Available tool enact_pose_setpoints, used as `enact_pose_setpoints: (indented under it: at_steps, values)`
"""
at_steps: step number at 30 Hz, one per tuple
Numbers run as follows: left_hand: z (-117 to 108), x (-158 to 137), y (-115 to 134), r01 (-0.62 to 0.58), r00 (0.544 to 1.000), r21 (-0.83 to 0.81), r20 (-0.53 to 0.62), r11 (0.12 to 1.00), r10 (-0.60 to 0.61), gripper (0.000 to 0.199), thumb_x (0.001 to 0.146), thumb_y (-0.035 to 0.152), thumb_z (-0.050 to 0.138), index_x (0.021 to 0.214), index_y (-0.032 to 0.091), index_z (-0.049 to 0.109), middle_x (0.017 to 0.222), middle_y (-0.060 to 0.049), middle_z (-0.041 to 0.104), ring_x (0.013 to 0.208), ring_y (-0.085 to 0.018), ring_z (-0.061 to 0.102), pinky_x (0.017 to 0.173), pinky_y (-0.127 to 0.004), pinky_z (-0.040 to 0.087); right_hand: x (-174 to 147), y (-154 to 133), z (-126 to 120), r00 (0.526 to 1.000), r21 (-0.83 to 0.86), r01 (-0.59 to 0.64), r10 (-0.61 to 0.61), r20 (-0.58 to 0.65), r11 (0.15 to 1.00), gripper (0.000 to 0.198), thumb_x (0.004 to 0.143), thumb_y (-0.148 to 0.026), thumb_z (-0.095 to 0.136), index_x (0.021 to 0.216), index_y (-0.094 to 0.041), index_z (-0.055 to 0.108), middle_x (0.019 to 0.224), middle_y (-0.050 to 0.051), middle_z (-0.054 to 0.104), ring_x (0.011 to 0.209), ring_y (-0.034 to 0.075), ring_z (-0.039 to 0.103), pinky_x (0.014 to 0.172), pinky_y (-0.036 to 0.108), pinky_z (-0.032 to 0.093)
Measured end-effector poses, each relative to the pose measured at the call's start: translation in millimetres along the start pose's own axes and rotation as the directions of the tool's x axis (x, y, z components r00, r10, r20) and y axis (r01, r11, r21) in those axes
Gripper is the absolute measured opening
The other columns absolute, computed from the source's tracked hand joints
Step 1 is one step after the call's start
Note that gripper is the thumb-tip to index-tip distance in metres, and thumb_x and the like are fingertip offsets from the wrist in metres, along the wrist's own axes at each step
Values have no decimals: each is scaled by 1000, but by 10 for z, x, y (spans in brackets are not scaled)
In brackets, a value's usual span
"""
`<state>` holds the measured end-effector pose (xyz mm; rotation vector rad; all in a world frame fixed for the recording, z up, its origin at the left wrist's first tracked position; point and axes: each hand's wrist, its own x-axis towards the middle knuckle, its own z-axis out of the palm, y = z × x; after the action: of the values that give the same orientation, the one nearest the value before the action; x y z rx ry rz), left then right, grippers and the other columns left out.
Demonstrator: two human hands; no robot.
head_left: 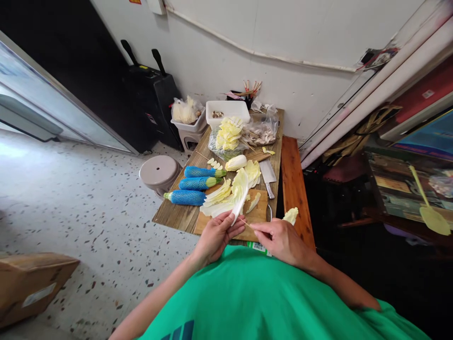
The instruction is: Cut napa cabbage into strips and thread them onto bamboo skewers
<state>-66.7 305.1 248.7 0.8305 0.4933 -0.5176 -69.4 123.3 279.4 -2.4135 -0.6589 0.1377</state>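
My left hand [222,233] pinches the white base of a cabbage leaf [240,191], whose pale yellow end points away from me. A thin wooden skewer [247,224] runs from the leaf's base to my right hand [283,236], closed on its near end. Whether the tip has gone into the leaf I cannot tell. Below the hands lies a wooden cutting board [260,212] with more cabbage leaves [218,196] on its left part. A small whole cabbage [236,163] rests beyond them. To the right is a cleaver [268,172], its handle toward me.
Several zucchini in blue net sleeves [187,197] line the table's left side. Behind stand a bag of cabbage leaves [229,134], a white tub [226,111] and a bag of mushrooms [262,132]. A round stool [159,171] is at left, a wooden bench [295,184] at right.
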Motion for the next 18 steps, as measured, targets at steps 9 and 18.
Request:
enact_pose_setpoints:
  at_steps: [9, 18]
  values:
    - [39, -68, 39, 112, 993, -100, 57, 989, -107, 13, 82, 12, 51, 94, 11, 56, 94, -13, 66, 95, -21, 62, 83, -31, 51, -46, 34, 22, 999, -16, 46, -46, 20, 999, 24, 83, -23, 48, 93, -27, 69, 65, -1, 68, 53, 12, 52, 54, 23, 34]
    - [24, -67, 68, 149, 989, -88, 22, 985, -147, 11, 83, 12, 49, 93, 10, 53, 92, -15, 66, 92, -22, 63, 80, -32, 52, -89, 39, 16, 997, -50, 59, -56, 53, 997, 24, 83, -20, 48, 92, -24, 69, 69, 1, 69, 55, 12, 53, 55, 24, 33]
